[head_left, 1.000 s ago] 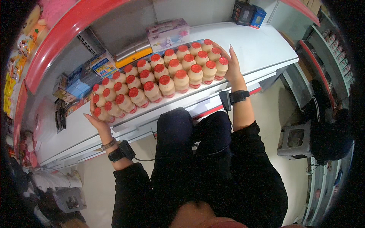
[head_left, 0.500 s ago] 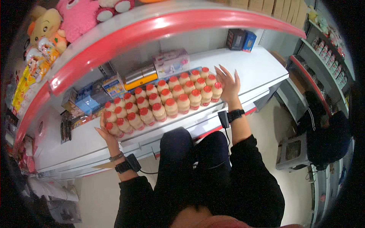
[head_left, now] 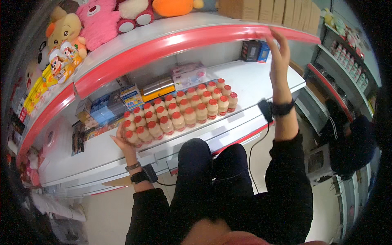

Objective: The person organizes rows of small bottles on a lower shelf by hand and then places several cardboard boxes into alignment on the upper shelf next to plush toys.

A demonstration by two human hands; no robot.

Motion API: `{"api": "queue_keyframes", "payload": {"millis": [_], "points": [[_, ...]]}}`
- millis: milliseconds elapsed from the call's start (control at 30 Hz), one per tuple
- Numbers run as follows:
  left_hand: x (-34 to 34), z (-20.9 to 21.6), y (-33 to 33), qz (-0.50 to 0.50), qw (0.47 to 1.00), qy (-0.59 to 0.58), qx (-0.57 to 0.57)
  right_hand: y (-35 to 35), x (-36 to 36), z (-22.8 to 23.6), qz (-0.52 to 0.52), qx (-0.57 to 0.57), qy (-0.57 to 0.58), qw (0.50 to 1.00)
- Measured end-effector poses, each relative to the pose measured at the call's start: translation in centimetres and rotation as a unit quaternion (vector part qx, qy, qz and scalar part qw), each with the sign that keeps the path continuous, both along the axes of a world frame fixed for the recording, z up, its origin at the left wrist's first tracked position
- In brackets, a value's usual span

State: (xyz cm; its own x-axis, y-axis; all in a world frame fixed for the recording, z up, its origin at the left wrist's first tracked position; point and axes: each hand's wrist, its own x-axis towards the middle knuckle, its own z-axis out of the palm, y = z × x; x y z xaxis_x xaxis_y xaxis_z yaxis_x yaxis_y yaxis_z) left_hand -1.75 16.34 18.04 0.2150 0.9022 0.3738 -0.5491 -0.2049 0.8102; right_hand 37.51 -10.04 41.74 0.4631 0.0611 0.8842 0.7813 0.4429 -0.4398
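Small cream-coloured drink bottles (head_left: 178, 121) with red caps stand upright in three tight rows on the white shelf (head_left: 257, 81). My left hand (head_left: 124, 143) rests against the left end of the rows, thumb and fingers apart; some fingers are partly hidden by the nearest bottles. Raised away from the bottles on the right, my right hand (head_left: 279, 61) has its fingers stretched out and holds nothing. Its fingertips overlap the red edge (head_left: 228, 31) of the upper shelf in view; whether they touch it I cannot tell.
Behind the bottles stand a yellow box (head_left: 158, 90), a pink-and-white box (head_left: 188, 75) and a blue box (head_left: 107, 109). Dark and blue boxes (head_left: 250, 50) sit at the back right. Plush toys (head_left: 99, 22) and cartons (head_left: 273, 11) line the upper shelf. Another person (head_left: 353, 147) is at far right.
My right hand has left the right end of the bottle rows and risen up and rightward toward the upper shelf edge. My left hand stays at the left end. The view has shifted slightly.
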Motion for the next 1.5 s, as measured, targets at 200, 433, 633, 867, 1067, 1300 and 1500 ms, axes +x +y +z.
{"api": "queue_keyframes", "payload": {"millis": [200, 433, 633, 867, 1067, 1300, 1500], "points": [[0.0, -1.2, 1.4, 0.024, 1.000, -0.005, 0.004, 3.6, 4.3, 6.8, -0.238, -0.091, -0.007, 0.967], [0.0, -1.7, 1.4, 0.002, 0.999, -0.033, -0.020, 6.1, 3.6, 6.9, -0.406, -0.098, -0.039, 0.908], [0.1, -1.0, 0.5, 0.006, 1.000, 0.007, 0.006, 6.7, 3.0, 7.3, -0.368, -0.098, -0.011, 0.925], [0.1, -1.1, 0.5, 0.005, 1.000, -0.020, -0.022, 7.5, 3.5, 8.1, -0.470, -0.138, 0.002, 0.872], [-0.1, -1.3, 0.7, -0.013, 1.000, -0.013, 0.022, 7.4, 0.9, 8.7, -0.446, -0.141, 0.044, 0.883], [0.2, -0.7, 0.0, -0.001, 0.998, 0.013, 0.055, 7.1, 0.7, 8.5, -0.246, -0.050, 0.060, 0.966], [0.2, 0.0, -0.7, 0.020, 0.999, 0.020, 0.037, 6.7, 0.6, 8.5, -0.143, -0.031, 0.033, 0.989]]}}
